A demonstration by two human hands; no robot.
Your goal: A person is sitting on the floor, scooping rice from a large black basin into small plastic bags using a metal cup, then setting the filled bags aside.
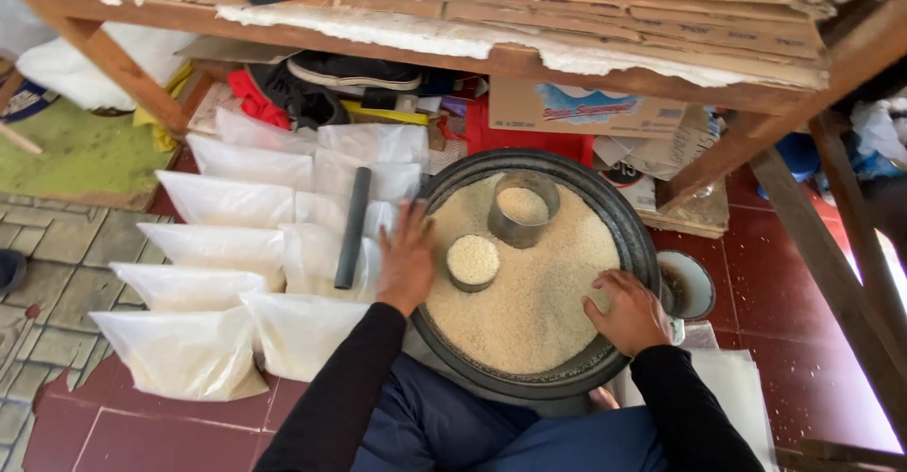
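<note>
head view: both hands, left [408, 262] & right [628, 313], flat on rice basin [631, 231] rim, prob.

A basin [631, 236] of rice [539, 292] sits on the floor [142, 434] before the person, with two tins [521, 209] standing in the rice, one behind the other. Left of the basin lie rows of filled bags [227, 245], a tube [352, 228] resting on them. A bowl [688, 283] sits right of the basin, and a counter [529, 56] stands behind
</note>
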